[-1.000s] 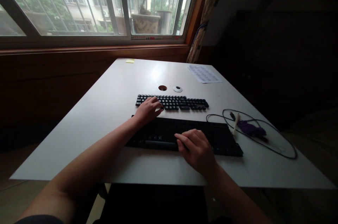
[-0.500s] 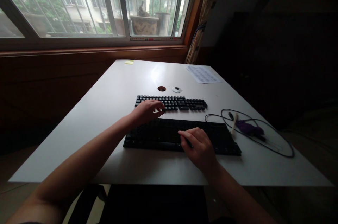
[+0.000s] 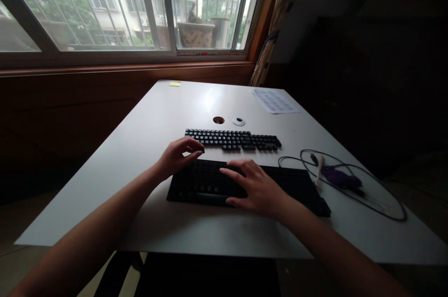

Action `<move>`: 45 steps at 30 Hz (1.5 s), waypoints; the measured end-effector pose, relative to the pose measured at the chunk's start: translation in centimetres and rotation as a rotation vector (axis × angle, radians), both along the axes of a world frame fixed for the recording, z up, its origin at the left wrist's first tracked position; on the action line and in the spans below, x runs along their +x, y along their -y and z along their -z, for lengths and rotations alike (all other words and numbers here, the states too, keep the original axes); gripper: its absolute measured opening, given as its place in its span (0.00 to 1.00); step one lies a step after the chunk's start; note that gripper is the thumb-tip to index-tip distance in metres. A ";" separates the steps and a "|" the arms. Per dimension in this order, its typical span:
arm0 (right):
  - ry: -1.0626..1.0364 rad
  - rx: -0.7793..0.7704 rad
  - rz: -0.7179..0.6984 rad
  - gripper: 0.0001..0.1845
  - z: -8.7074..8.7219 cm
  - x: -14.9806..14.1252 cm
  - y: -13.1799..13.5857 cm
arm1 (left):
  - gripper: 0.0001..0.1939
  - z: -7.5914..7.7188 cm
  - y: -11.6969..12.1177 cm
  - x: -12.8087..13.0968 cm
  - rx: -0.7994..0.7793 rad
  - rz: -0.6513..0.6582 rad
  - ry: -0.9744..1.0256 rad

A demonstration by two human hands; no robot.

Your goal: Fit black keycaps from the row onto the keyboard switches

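With our left hand [image 3: 178, 153], we pinch a small dark key [image 3: 202, 149] between the fingers, near the rows of loose keys [image 3: 227, 137]. Our right hand [image 3: 259, 189] hovers, fingers spread wide, over the black keyboard [image 3: 198, 183] on the desk [image 3: 140, 124].

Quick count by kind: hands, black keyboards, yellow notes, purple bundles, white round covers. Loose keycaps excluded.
Hands: 2 (left hand, right hand)
Black keyboard: 1
Yellow note: 1
Purple bundle: 1
White round cover: 1
Total: 6
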State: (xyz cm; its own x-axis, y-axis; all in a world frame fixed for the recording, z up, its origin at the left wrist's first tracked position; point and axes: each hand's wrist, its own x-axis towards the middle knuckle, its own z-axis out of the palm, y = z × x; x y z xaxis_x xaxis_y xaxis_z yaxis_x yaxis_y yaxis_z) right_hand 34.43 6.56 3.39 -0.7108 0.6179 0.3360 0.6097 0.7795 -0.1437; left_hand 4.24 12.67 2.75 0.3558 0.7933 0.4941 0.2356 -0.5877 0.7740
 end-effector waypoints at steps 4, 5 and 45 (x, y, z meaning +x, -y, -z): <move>0.130 -0.046 -0.010 0.48 1.4 -0.4 0.3 | 0.09 0.3 -0.1 -0.7 -0.005 -0.092 0.064; 0.143 -0.048 -0.007 0.49 1.8 -0.4 0.3 | 0.09 0.4 -0.1 -0.8 0.000 -0.107 0.064; 0.117 -0.112 0.041 0.36 2.0 -0.6 0.1 | 0.06 1.8 0.1 0.3 0.138 -0.036 -0.129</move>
